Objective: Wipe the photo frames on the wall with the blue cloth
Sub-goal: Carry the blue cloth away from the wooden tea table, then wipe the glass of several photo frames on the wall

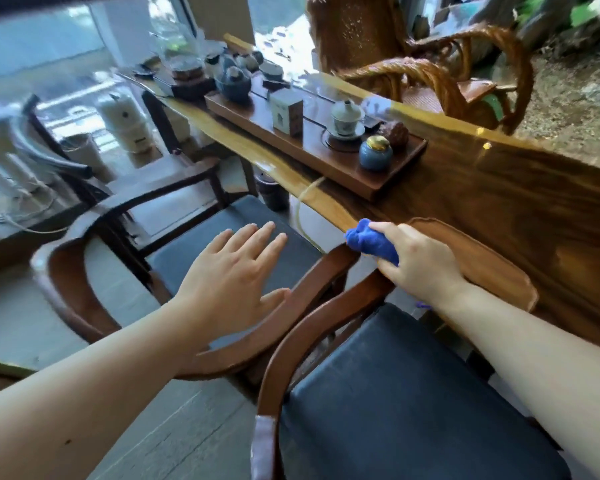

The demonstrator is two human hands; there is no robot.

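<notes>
Blue cloth (373,244), soft and bunched into a wad, carried in the right hand (418,259); the fingers curl around it and pinch it against the palm, with one end poking out past the knuckles, over the meeting point of a chair arm and the table edge. Left hand (232,278): empty, palm down, fingers stretched out and slightly fanned, hovering above the wooden armrest (312,282) of the farther chair; whether it touches the wood cannot be told. Two chairs with dark cushions, nearer seat (413,403) and farther seat (229,237), stand side by side against a long polished wooden table (499,188). On the table: a dark tea tray (326,161) bearing a blue lidded jar (375,154), a pale lidded cup on a saucer (345,119), a small printed box (287,110) and a blue teapot (233,81), with further tea ware behind, blurred. Beyond: a twisted-root chair (465,74) and bright windows. Photo frames: none in view; no wall with frames appears anywhere in the picture. Status, as judged: cloth in hand, which is the only step that shows as done; frames not yet reached, no wiping under way here, so the whole of the wiping appears to remain
</notes>
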